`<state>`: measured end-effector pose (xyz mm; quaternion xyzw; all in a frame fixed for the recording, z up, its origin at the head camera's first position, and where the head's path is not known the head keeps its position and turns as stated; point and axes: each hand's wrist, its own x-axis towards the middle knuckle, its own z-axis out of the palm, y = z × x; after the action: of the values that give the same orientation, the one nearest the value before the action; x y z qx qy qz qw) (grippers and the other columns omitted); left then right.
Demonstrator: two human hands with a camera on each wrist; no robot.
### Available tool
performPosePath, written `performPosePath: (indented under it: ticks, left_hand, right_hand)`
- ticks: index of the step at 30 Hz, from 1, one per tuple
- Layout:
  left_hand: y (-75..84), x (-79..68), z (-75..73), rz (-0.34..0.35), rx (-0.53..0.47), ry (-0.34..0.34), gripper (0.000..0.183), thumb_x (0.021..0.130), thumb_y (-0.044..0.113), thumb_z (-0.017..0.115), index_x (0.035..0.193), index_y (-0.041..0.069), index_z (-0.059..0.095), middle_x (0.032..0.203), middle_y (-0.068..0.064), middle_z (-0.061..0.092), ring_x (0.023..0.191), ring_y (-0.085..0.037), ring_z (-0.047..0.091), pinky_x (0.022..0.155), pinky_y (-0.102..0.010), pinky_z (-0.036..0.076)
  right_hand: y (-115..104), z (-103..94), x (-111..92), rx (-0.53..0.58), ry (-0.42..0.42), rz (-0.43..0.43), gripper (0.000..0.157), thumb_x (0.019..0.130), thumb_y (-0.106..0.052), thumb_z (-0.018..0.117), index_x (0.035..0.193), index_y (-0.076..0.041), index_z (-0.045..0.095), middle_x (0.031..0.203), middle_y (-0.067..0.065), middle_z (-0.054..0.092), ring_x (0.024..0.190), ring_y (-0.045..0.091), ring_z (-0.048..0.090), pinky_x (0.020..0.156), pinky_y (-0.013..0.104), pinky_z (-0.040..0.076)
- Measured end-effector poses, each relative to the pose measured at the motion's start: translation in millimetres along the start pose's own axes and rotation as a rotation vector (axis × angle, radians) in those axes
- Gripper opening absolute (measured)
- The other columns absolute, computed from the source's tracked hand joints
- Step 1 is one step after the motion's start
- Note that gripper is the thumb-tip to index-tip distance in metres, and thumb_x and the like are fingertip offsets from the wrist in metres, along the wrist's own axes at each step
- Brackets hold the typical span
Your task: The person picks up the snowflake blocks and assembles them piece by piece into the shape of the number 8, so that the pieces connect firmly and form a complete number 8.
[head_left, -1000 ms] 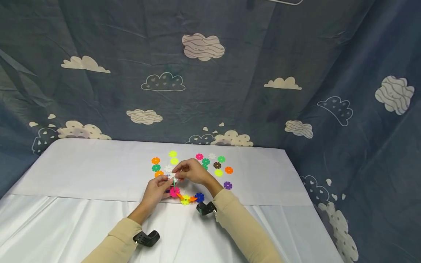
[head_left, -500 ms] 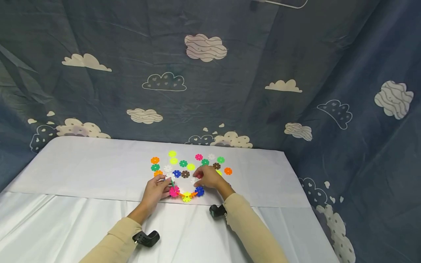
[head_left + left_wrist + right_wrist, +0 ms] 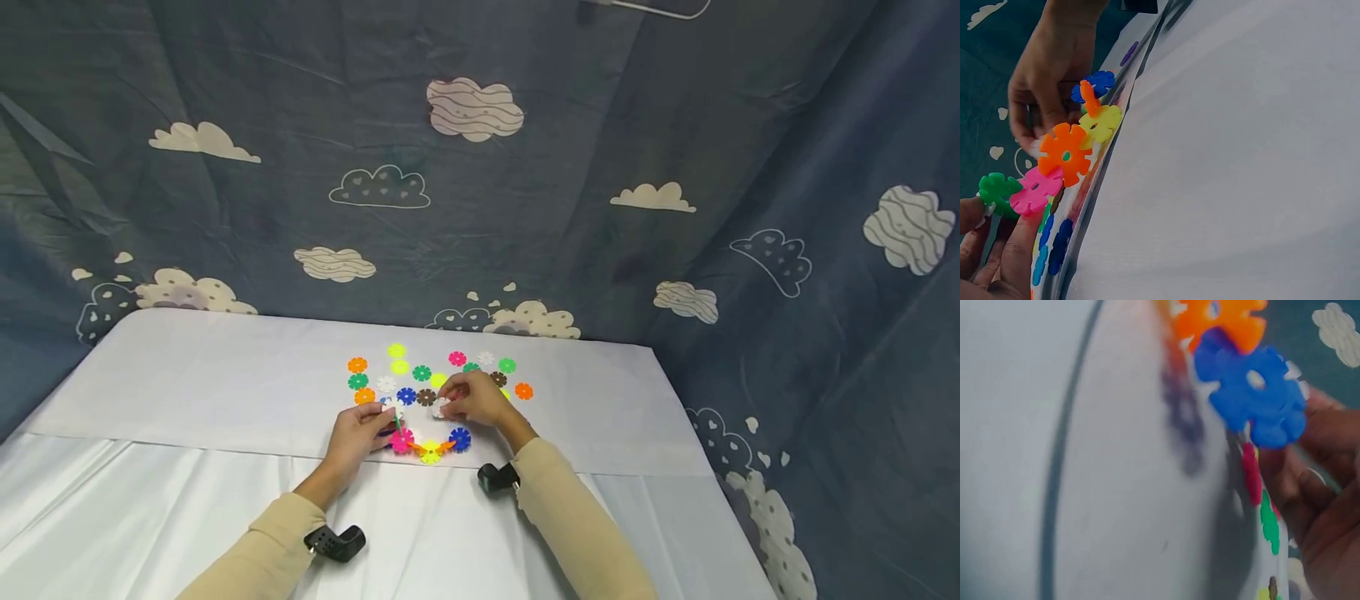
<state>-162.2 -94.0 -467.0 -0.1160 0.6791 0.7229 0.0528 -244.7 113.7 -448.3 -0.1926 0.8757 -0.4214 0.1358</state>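
Observation:
My left hand [image 3: 356, 435] pinches one end of a chain of interlocking flower-shaped discs, at the white disc [image 3: 392, 407]. From there run a green disc [image 3: 1000, 194], a pink disc [image 3: 402, 440], an orange disc [image 3: 1065, 154], a yellow disc [image 3: 431, 452], another orange disc [image 3: 1089, 98] and a blue disc [image 3: 460, 439] at the far end. A separate white disc [image 3: 440, 407] is between the thumb and fingers of my right hand [image 3: 483, 400], just above the blue end. The right fingers partly hide it.
Loose discs lie flat behind the hands, among them a brown disc [image 3: 426, 397], a blue disc [image 3: 406, 396] and an orange disc [image 3: 524, 391]. The white-covered table [image 3: 225, 392] meets a dark cloud-print curtain [image 3: 480, 208] at the back.
My right hand has left the white disc at the chain's left end and moved right. It now pinches another white disc. The left hand stays on the chain, almost still.

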Motion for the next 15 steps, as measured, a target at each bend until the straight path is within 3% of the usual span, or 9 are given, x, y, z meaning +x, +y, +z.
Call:
performPosePath:
  ticks: [3, 9, 15]
  left_hand:
    - [0.4, 0.6, 1.1, -0.002, -0.005, 0.005, 0.027, 0.097, 0.008, 0.058, 0.114, -0.012, 0.056, 0.108, -0.023, 0.066, 0.089, -0.018, 0.068, 0.076, -0.029, 0.057]
    - [-0.6, 3.5, 2.5, -0.002, -0.021, 0.012, 0.025, 0.096, 0.008, 0.059, 0.111, -0.012, 0.057, 0.104, -0.019, 0.068, 0.086, -0.016, 0.068, 0.075, -0.029, 0.057]
    - [-1.2, 3.7, 3.8, 0.005, -0.01, 0.013, 0.024, 0.096, 0.009, 0.06, 0.109, -0.011, 0.059, 0.102, -0.018, 0.069, 0.086, -0.016, 0.068, 0.074, -0.029, 0.058]
  right_hand:
    - [-9.3, 0.5, 2.0, 0.114, -0.003, -0.076, 0.01, 0.081, 0.002, 0.074, 0.09, 0.002, 0.071, 0.081, 0.009, 0.07, 0.066, 0.016, 0.065, 0.063, 0.027, 0.056]
    - [-31.8, 2.8, 11.4, 0.138, -0.036, -0.209, 0.006, 0.083, 0.004, 0.071, 0.089, 0.003, 0.072, 0.086, 0.013, 0.072, 0.074, 0.021, 0.07, 0.072, 0.04, 0.058]
    - [-39.3, 5.4, 16.8, 0.074, -0.038, -0.227, 0.005, 0.082, 0.005, 0.072, 0.085, 0.002, 0.074, 0.085, 0.012, 0.072, 0.071, 0.012, 0.067, 0.068, 0.025, 0.056]
